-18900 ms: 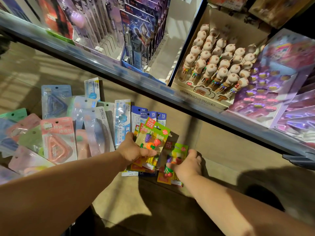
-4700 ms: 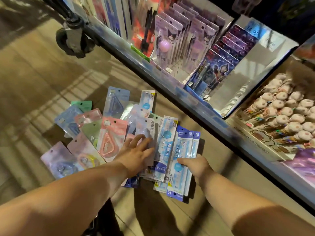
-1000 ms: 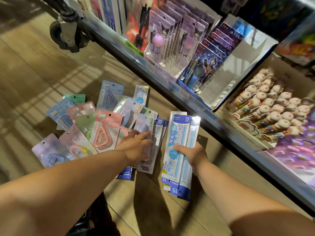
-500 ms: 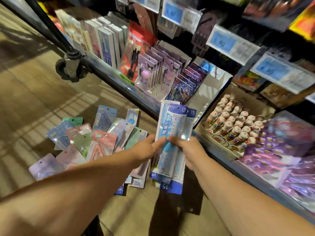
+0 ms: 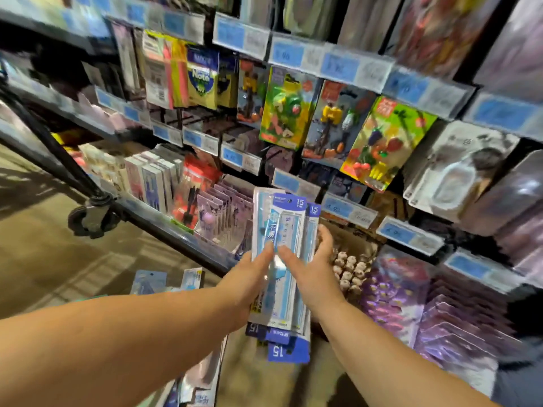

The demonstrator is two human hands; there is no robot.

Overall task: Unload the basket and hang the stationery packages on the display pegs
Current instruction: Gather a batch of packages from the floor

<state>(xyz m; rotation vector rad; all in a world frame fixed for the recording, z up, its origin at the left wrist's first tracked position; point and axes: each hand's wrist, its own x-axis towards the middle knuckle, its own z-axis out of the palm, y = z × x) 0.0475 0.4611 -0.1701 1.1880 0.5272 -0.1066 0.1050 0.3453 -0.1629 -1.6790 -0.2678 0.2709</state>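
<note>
Head view: at centre frame, the left hand (image 5: 252, 279) and right hand (image 5: 312, 277) are gripping a stack of ruler packs (image 5: 289, 230), thumbs in front, holding it up before the display rack (image 5: 340, 67). None looks hung yet; more packages (image 5: 148, 282) are lying on the floor (image 5: 58, 259), lower left.

Tan wood-look floor (image 5: 53, 259), streaked with bands of light and shadow. Dark metal display rack (image 5: 176, 233) runs left to right in tiered shelves, with blue-white price tags (image 5: 349, 211) on the rail edges. Black diagonal strut (image 5: 58, 155) drops to a caster wheel (image 5: 79, 221) on the floor. Dim between shelves; edges of view blurred.
</note>
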